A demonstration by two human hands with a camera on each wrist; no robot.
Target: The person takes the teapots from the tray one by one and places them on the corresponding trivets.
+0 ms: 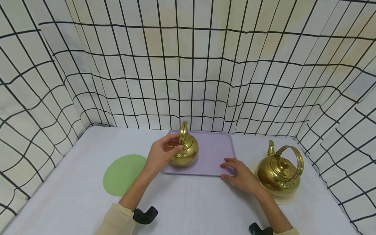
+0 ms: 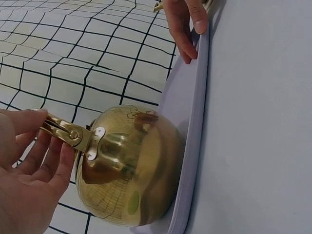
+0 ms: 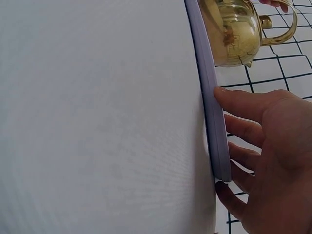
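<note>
A small brass kettle (image 1: 188, 150) sits upright on the left part of a lilac tray (image 1: 215, 153). My left hand (image 1: 164, 151) pinches its handle (image 2: 66, 131) between thumb and fingers. At the tray's front right corner my right hand (image 1: 242, 176) is spread with loosely bent fingers, and its thumb (image 3: 236, 101) lies right at the rim. Just right of this hand stands a second, larger brass kettle (image 1: 277, 173), its spout toward the back and its handle raised.
A round green mat (image 1: 124, 174) lies left of the tray. The larger kettle stands on a pale round mat (image 1: 284, 199). Black wire grid (image 1: 192, 81) over white cloth walls in the back and both sides of the white table (image 1: 188, 205).
</note>
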